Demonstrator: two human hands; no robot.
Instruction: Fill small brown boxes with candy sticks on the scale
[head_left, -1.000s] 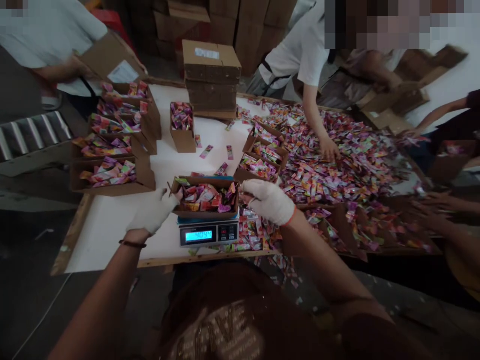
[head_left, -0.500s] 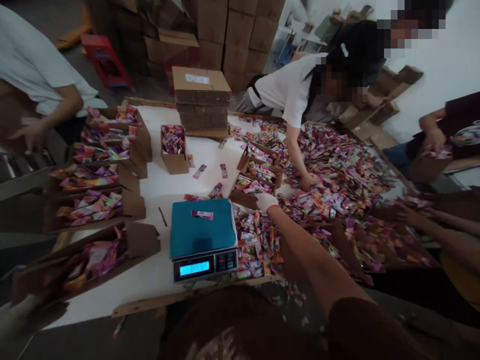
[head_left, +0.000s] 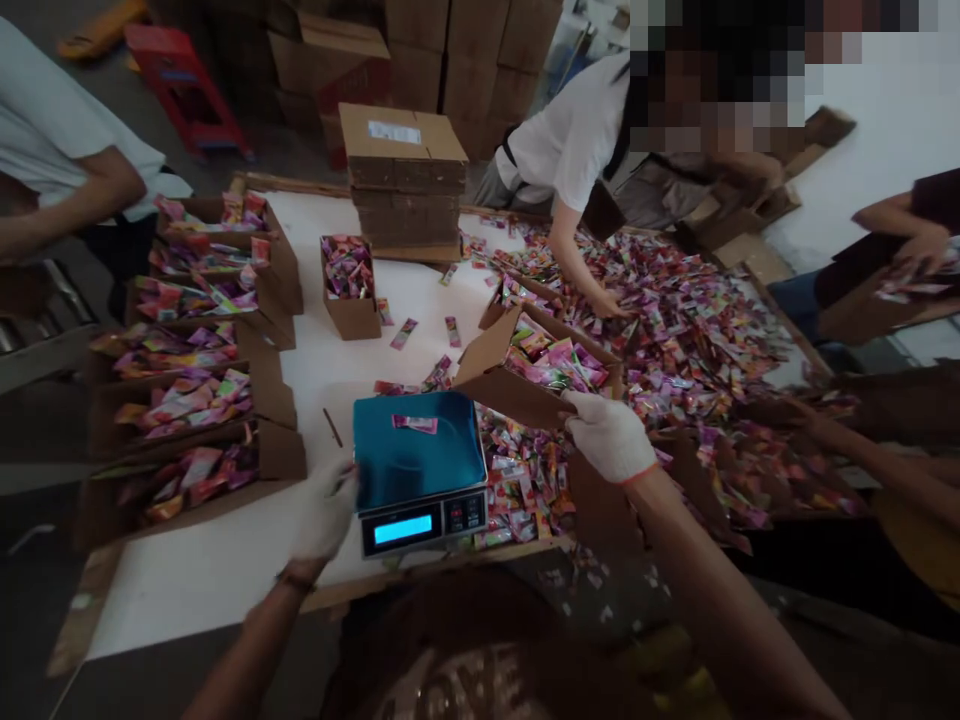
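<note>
My right hand [head_left: 611, 437], in a white glove, grips the near edge of an open cardboard box [head_left: 506, 388] filled with small purple and pink candy packets [head_left: 559, 360]. The box is tilted, raised beside the scale's right side. My left hand [head_left: 326, 515], also gloved, is beside the left edge of the digital scale [head_left: 420, 460]; its fingers look loosely apart, slightly blurred, with nothing visible in them. A single packet [head_left: 415, 424] lies on the scale's blue-green plate. The scale's display is lit, but its digits are unreadable.
Filled boxes [head_left: 202, 390] stand in a row on the left. Another filled box [head_left: 352, 290] and stacked flat cartons [head_left: 403, 180] are farther back. A large packet heap [head_left: 690, 310] covers the right side, where co-workers reach in. A red stool [head_left: 184, 85] stands behind.
My right hand has lifted the box from the row and brought it nearer. My left hand has moved right from the front-left box to the scale; that box now sits farther back, against the row.
</note>
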